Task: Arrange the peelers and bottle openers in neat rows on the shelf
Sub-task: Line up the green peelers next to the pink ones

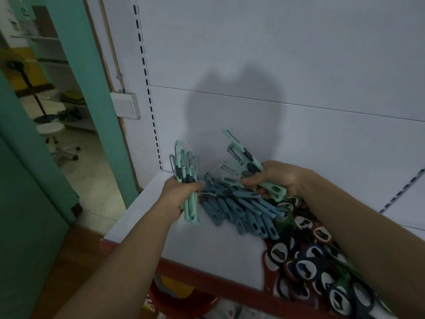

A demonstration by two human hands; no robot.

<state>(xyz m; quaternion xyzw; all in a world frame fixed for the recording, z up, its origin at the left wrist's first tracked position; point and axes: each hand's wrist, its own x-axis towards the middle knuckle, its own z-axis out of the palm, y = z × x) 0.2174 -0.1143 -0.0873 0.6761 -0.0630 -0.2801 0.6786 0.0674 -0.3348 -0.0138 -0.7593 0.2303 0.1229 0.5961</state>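
Note:
My left hand grips a bundle of mint-green peelers, blades pointing up, above the left part of the white shelf. My right hand grips another bunch of mint-green peelers, fanned out up and to the left. Between the hands, several blue peelers lie side by side on the shelf in a slanted row. A heap of oval bottle openers in dark red, blue and green covers the shelf's right front, partly under my right forearm.
The shelf has a red front edge and a white back panel with slotted uprights. Left of it stand a teal door frame and a wall switch. A stool and fan stand lie beyond the doorway.

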